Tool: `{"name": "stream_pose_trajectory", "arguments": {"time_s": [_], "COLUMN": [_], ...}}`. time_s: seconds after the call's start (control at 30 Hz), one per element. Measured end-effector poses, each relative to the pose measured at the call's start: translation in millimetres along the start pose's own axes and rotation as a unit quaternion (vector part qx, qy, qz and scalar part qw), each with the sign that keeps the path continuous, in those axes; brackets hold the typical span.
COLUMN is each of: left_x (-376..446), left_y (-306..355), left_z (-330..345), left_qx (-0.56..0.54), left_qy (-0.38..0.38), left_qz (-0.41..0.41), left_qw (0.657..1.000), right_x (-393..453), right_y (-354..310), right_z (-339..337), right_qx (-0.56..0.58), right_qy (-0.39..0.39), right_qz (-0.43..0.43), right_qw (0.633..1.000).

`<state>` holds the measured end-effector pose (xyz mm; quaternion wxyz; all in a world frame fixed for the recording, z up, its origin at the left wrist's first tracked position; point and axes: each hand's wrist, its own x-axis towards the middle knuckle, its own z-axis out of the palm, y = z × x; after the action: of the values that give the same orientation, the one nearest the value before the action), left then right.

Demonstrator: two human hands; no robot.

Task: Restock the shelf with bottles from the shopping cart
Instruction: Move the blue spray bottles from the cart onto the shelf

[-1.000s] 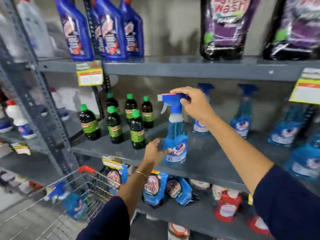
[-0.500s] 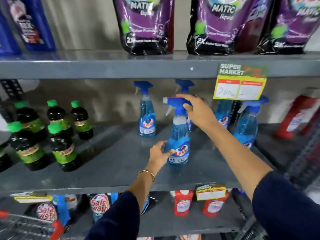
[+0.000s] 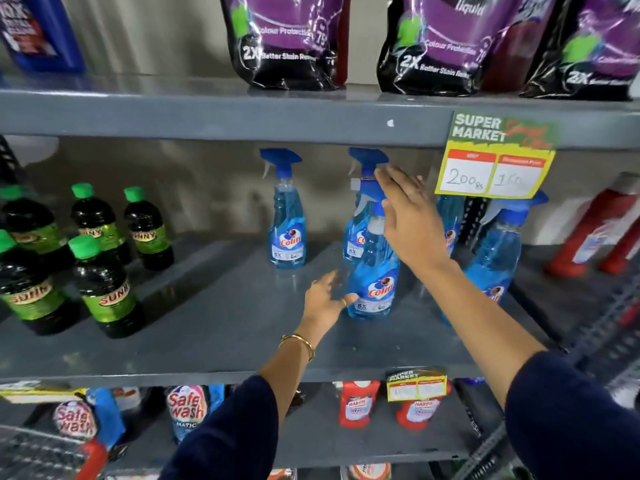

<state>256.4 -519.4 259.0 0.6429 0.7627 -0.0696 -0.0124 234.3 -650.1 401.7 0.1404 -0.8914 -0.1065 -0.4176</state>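
A blue Colin spray bottle [image 3: 374, 285] stands upright on the grey middle shelf [image 3: 207, 327]. My left hand [image 3: 323, 299] is open at its base, thumb just touching the label side. My right hand [image 3: 408, 216] is open with fingers spread, beside and above the bottle's trigger head, not gripping it. More Colin spray bottles stand behind: one at the back [image 3: 286, 216], one partly hidden [image 3: 358, 209] behind my right hand, and others [image 3: 498, 251] to the right of my arm. The shopping cart's red handle [image 3: 91, 455] shows at the bottom left.
Dark bottles with green caps [image 3: 104, 282] crowd the shelf's left end. Red bottles [image 3: 588, 233] lie at the far right. Purple detergent pouches [image 3: 287, 39] sit on the shelf above, with a yellow price tag [image 3: 495, 161] hanging from it. Safewash pouches [image 3: 187, 410] fill the shelf below.
Both hands have let go of the spray bottle, which now stands on the shelf. The right hand has lifted off the trigger head and the fingers have spread.
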Motion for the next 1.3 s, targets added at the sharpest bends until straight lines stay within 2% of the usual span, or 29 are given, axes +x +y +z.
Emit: {"name": "stream_pose_trajectory", "arguments": {"time_s": [0.07, 0.17, 0.37, 0.47, 0.6, 0.7, 0.8, 0.9, 1.03, 1.2, 1.3], "left_x": [-5.9, -17.2, -60.7, -95.4, -145.1, -182.1, -220.3, -252.7, -274.3, -283.9, -286.5], "left_y": [-6.2, -19.4, -44.1, -54.8, -88.3, -109.7, -135.1, -167.8, -211.3, -261.0, -281.4], "left_z": [-24.0, -74.5, -191.3, -245.0, -314.8, -358.7, -400.0, -429.4, -463.3, -499.2, -510.4], "left_qx": [-0.001, -0.027, 0.045, 0.085, 0.083, 0.114, 0.141, 0.100, 0.024, 0.001, 0.021], "left_qy": [0.072, 0.195, 0.326, 0.408, 0.469, 0.500, 0.521, 0.525, 0.541, 0.554, 0.528], "left_qz": [0.013, 0.019, 0.015, 0.014, -0.039, -0.100, -0.183, -0.208, -0.264, -0.333, -0.351], "left_qw": [0.997, 0.980, 0.944, 0.909, 0.878, 0.853, 0.822, 0.819, 0.798, 0.763, 0.773], "right_x": [-7.8, -21.5, -42.2, -50.7, -63.0, -76.2, -95.4, -115.3, -143.1, -187.6, -207.4], "right_y": [-13.0, -41.5, -118.8, -176.4, -261.9, -321.7, -384.5, -439.2, -497.5, -552.1, -576.9], "right_z": [12.0, 40.7, 105.4, 134.9, 166.0, 190.4, 221.9, 245.4, 274.8, 317.6, 332.6], "right_qx": [-0.026, -0.024, 0.047, 0.087, 0.158, 0.198, 0.226, 0.252, 0.283, 0.329, 0.329], "right_qy": [0.035, 0.035, -0.029, -0.065, -0.078, -0.109, -0.176, -0.203, -0.232, -0.314, -0.397], "right_qz": [-0.057, -0.112, -0.123, -0.148, -0.191, -0.227, -0.261, -0.274, -0.293, -0.328, -0.343], "right_qw": [0.997, 0.993, 0.991, 0.983, 0.966, 0.947, 0.922, 0.906, 0.883, 0.828, 0.785]}}
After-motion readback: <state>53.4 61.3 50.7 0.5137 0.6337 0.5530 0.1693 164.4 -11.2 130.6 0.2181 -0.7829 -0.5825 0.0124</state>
